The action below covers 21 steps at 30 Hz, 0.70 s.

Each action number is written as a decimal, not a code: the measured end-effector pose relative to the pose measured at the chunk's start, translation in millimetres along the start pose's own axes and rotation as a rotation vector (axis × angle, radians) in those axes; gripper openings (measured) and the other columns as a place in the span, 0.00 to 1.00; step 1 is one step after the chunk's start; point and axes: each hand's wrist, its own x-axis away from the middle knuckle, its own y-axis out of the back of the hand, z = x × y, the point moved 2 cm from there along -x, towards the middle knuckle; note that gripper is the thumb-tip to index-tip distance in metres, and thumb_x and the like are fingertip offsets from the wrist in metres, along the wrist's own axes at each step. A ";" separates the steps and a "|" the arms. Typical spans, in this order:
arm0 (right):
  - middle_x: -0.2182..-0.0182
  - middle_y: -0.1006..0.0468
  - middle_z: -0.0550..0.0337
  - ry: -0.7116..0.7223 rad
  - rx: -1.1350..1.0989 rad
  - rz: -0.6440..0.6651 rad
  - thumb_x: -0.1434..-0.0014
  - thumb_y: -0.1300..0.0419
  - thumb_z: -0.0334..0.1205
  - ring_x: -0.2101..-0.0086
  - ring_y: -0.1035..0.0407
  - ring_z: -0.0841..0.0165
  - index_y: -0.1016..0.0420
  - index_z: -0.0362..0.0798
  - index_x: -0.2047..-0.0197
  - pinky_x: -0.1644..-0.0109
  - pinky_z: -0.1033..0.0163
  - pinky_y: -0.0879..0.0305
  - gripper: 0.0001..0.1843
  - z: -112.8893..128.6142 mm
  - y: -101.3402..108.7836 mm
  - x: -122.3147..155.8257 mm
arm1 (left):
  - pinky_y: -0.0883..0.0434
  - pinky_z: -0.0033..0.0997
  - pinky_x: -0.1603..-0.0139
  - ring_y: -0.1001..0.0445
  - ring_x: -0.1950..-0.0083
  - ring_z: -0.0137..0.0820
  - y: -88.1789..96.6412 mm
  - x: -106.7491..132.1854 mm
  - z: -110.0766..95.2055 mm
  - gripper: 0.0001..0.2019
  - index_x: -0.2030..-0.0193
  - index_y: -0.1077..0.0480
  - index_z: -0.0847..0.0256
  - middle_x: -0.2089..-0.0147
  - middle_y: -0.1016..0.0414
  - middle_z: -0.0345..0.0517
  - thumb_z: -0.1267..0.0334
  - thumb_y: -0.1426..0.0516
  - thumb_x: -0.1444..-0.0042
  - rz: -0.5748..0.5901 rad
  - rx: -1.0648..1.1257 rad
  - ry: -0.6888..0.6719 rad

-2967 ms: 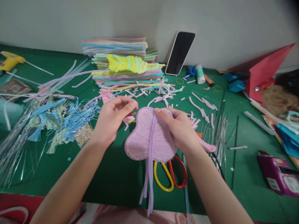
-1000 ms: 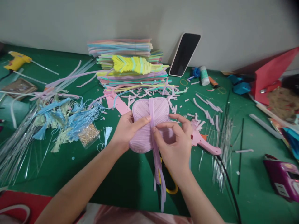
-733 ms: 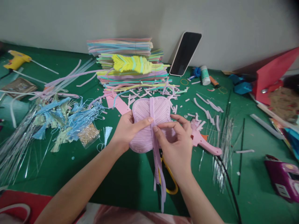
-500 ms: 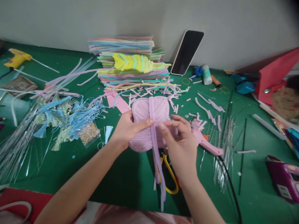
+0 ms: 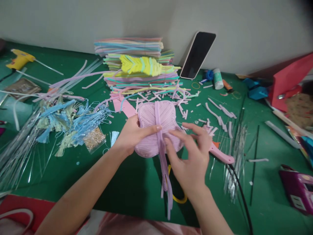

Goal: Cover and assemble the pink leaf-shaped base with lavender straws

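Note:
A lilac pad made of pipe cleaners laid side by side (image 5: pixel 168 112), wavy in outline, is held up above the table. My left hand (image 5: pixel 130 135) grips it at its left edge, the thumb pressing on lilac pipe cleaners (image 5: pixel 165 173) that run down the pad's middle and dangle below it. Over the pad's right half is my right hand (image 5: pixel 190 151), fingers apart, thumb tip beside the middle strips and index fingertip at the pad's surface. Whether those fingertips touch it, I cannot tell. Yellow-handled scissors (image 5: pixel 179 199) lie underneath, partly hidden by my right hand.
Behind the pad lie bundles of coloured pipe cleaners (image 5: pixel 129 47) and lilac offcuts (image 5: pixel 158 96). A pink glue gun (image 5: pixel 221 155) with a black cord rests at right. Blue tassels (image 5: pixel 85 114) and a bag of gold beads (image 5: pixel 95 138) are at left. A phone (image 5: pixel 198 55) leans on the wall.
My right hand's fingers have spread and shifted slightly right and down from the middle strips. My left hand keeps its hold, and the pad is nearly where it was.

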 end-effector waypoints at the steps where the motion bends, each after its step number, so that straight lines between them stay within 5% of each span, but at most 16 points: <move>1: 0.52 0.31 0.53 0.050 0.026 0.012 0.45 0.35 0.38 0.48 0.37 0.55 0.24 0.54 0.61 0.45 0.43 0.39 0.07 3.5 -2.9 2.1 | 0.26 0.36 0.59 0.22 0.56 0.42 0.0 0.2 0.1 0.19 0.60 0.25 0.63 0.58 0.20 0.49 0.64 0.30 0.60 -0.008 -0.008 -0.001; 12: 0.51 0.32 0.53 0.102 0.083 -0.005 0.46 0.35 0.36 0.48 0.38 0.55 0.23 0.55 0.59 0.44 0.41 0.39 0.10 7.6 -11.2 7.7 | 0.25 0.37 0.61 0.22 0.57 0.44 -0.8 1.3 -1.6 0.21 0.61 0.25 0.65 0.58 0.19 0.52 0.63 0.29 0.63 -0.087 0.006 0.026; 21: 0.51 0.32 0.52 0.103 0.088 0.001 0.46 0.35 0.37 0.48 0.38 0.54 0.25 0.52 0.58 0.45 0.41 0.38 0.10 7.2 -13.7 8.3 | 0.25 0.35 0.62 0.22 0.58 0.41 -1.2 2.7 -0.5 0.19 0.59 0.24 0.64 0.59 0.19 0.50 0.63 0.30 0.60 -0.007 -0.047 0.072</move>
